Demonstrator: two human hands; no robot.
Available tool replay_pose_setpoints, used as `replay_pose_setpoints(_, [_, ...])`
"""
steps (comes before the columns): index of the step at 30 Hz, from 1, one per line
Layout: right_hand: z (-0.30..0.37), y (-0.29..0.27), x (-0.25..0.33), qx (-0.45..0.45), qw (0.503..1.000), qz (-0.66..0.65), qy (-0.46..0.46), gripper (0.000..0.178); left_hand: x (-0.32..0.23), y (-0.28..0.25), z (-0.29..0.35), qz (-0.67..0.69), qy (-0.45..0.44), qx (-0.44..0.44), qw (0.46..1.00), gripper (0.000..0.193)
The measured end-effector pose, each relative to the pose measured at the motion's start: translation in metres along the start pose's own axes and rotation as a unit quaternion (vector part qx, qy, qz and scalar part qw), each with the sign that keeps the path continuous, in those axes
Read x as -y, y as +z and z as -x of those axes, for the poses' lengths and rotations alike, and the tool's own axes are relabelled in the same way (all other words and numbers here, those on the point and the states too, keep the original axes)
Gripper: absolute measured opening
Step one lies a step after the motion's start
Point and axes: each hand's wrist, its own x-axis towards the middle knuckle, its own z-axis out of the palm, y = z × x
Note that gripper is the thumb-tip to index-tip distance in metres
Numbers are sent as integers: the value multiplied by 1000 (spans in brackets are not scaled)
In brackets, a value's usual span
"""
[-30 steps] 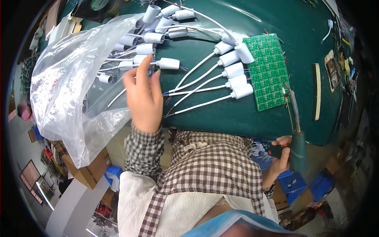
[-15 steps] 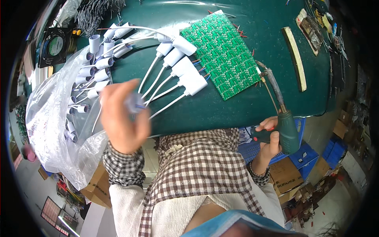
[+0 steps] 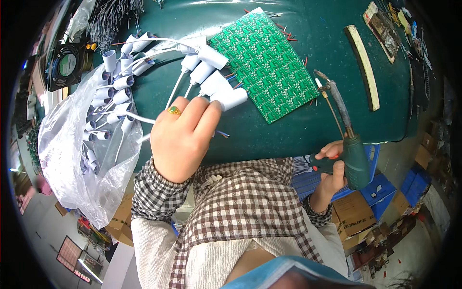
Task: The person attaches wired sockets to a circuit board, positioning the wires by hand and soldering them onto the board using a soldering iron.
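My left hand (image 3: 180,137), palm down with bent fingers and a ring, is closed around a white lamp holder that it almost wholly hides. Blue-tipped wire ends (image 3: 223,134) poke out beside it. Just beyond its fingertips, a row of white lamp holders (image 3: 231,98) with white cables lies against the left edge of a green circuit board panel (image 3: 269,67). My right hand (image 3: 332,173) grips a green soldering gun (image 3: 356,161) by its handle, at the table's front edge. Its metal tip points up, just off the panel's lower right corner.
A clear plastic bag (image 3: 72,159) holding several white holders lies at the left. Behind it stand a black fan (image 3: 65,65) and a bundle of grey wires (image 3: 113,21). A pale strip (image 3: 363,67) and a stained block (image 3: 382,31) lie at the right.
My left hand has moved right from beside the bag to the row of holders, carrying a white holder. The soldering gun has shifted slightly; the row and panel sit a little further left in view.
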Motion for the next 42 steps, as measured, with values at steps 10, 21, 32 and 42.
replay_pose_setpoints(10, [2, 5, 8, -3, 1000, 25, 11, 37, 46, 20, -5, 136, -56, -87, 985, 53])
replay_pose_setpoints(21, [3, 3, 12, 63, 994, 90, -11, 42, -35, 45, 7, 399, -259, -29, 879, 10])
replay_pose_setpoints(32, [1, 52, 24, 27, 998, 7, 59, 46, -52, 47, 9, 591, -178, 39, 786, 12])
replay_pose_setpoints(42, [-5, 68, 10, 122, 966, 216, 66, 50, -61, 33, 9, 610, -165, 86, 770, 16])
